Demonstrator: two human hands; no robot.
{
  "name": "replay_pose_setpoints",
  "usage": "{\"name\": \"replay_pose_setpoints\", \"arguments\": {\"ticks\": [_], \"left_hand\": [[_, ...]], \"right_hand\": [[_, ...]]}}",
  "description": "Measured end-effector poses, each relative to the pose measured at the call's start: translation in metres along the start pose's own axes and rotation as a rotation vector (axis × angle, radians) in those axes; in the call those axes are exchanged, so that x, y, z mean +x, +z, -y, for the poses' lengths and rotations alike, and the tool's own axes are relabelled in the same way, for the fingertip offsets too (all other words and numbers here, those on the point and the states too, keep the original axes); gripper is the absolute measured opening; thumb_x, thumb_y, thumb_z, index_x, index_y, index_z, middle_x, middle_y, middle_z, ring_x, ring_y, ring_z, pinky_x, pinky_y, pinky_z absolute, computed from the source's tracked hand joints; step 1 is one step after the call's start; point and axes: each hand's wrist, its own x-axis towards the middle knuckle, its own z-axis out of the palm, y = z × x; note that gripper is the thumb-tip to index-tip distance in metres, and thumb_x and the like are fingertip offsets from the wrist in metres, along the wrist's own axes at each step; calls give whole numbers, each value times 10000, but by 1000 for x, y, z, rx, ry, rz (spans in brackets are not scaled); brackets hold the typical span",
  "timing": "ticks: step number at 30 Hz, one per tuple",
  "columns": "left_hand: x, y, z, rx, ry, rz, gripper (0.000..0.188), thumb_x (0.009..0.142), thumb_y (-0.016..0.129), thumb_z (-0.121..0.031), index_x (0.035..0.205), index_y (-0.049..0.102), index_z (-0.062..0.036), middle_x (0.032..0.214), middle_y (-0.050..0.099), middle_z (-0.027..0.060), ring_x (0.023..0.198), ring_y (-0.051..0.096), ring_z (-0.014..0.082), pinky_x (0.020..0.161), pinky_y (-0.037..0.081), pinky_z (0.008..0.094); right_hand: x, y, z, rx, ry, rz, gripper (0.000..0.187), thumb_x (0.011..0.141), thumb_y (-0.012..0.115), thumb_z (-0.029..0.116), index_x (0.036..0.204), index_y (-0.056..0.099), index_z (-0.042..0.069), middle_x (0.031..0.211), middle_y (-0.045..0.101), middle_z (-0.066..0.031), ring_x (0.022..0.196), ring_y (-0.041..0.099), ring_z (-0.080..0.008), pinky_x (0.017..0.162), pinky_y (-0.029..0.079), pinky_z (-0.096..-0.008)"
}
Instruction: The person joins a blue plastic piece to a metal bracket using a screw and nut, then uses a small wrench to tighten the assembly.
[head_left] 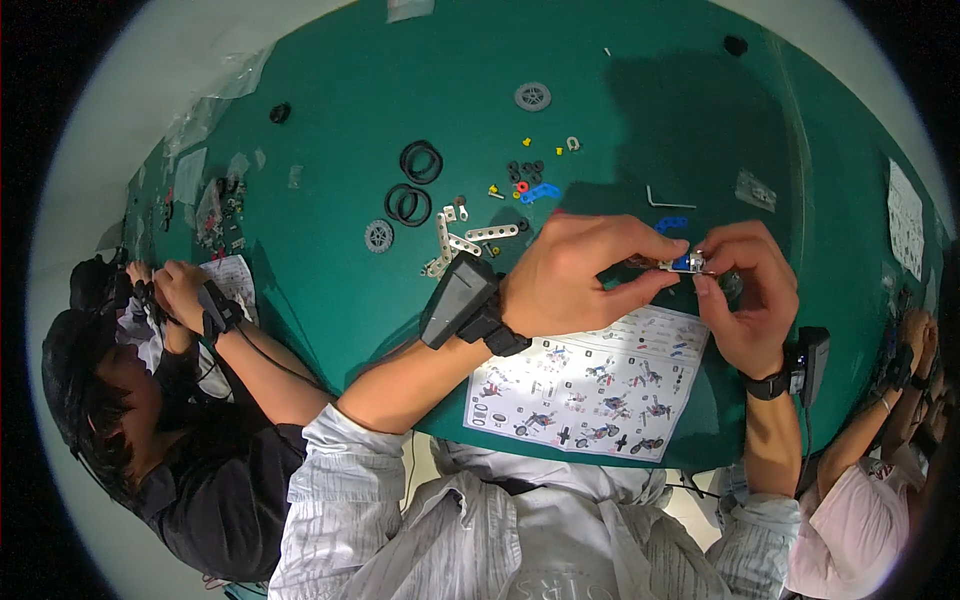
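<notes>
Between my two hands is a small blue and silver model part (688, 262), above the top edge of a printed instruction sheet (580, 400). The thumb and forefinger of my left hand (585, 275) pinch its left end. My right hand (752, 295) closes on the other end with thumb and bent fingers. Fingertips cover some of the part, so its exact shape is hidden. Just beyond it lie a flat blue piece (672, 225) and an L-shaped hex key (670, 204). Perforated metal strips (445, 240) lie left of my left hand.
Black rubber tyres (421, 161), grey spoked wheels (533, 97), a curved blue piece (540, 193) and small black rings (526, 170) are spread on the green table (340, 60). A clear bag (755, 190) lies right. Co-workers (210, 470) sit on both sides.
</notes>
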Motion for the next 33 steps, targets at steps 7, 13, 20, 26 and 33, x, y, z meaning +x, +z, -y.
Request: {"name": "replay_pose_setpoints", "arguments": {"ticks": [7,13,20,26,33], "left_hand": [[-2,-1,0,-40,-65,23,322,772,858,16,1083,779,-9,1030,812,136,879,806,243,764,636,327],[-2,2,-2,-39,-74,7,334,744,840,34,1069,781,-17,1027,811,130,889,805,258,773,635,339],[-1,1,-3,-29,-87,14,323,745,826,40,1059,781,-21,1022,811,119,898,803,261,779,635,346],[-2,0,0,-19,-70,6,313,748,826,43,1049,776,-21,1015,809,120,891,802,264,766,634,344],[0,2,-2,-25,-75,15,302,750,826,39,1042,773,-19,1009,806,125,899,801,269,763,632,345]], "right_hand": [[1,1,2,-24,-18,11,218,800,786,-92,954,662,1,1021,703,-151,804,662,-161,673,551,-266],[-2,0,3,-38,-10,10,228,784,787,-91,953,669,7,1010,707,-147,797,666,-163,666,551,-269],[1,0,3,-72,-36,11,249,761,798,-93,953,676,9,1019,717,-143,786,675,-163,651,557,-271],[1,3,2,-69,-31,13,261,746,808,-95,951,683,8,1020,721,-146,794,686,-167,639,558,-267],[0,0,4,-83,-22,7,259,748,810,-87,952,691,18,1015,726,-134,794,687,-160,635,556,-266]]}}
